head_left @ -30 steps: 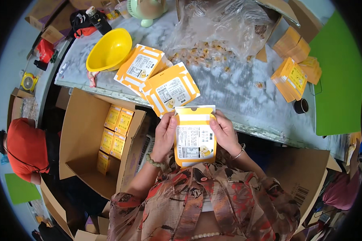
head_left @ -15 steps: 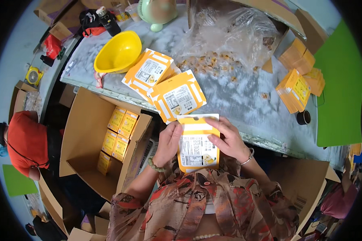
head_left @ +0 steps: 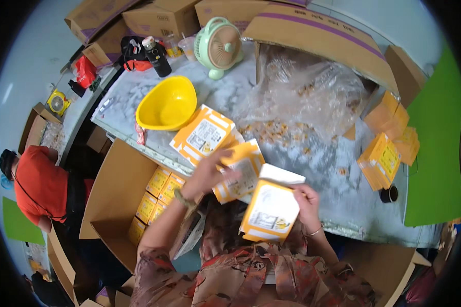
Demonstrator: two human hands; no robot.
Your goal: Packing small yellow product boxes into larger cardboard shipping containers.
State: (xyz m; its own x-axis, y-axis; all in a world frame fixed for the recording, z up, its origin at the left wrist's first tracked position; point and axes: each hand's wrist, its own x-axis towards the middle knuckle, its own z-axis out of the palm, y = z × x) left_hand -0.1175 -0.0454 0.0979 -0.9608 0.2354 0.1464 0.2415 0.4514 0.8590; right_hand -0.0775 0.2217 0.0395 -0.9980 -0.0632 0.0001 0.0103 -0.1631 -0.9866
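My right hand grips the right edge of a yellow and white carton, with a pale flap standing up at its far end. The carton is tilted near my chest and a little blurred. My left hand, fingers spread and holding nothing, hovers at the near stack of flat cartons; whether it touches them I cannot tell. Another stack of flat cartons lies just beyond, beside the yellow bowl.
Several packed yellow boxes sit in a large cardboard box at left. Small wrapped pieces spill from a plastic-lined box. Folded cartons and a tape roll lie right. A fan stands behind; a red-shirted person works at far left.
My left hand has let go of the carton and moved left to the flat stack. The right hand has shifted the carton right and tilted it; its end flap is up. The view has shifted.
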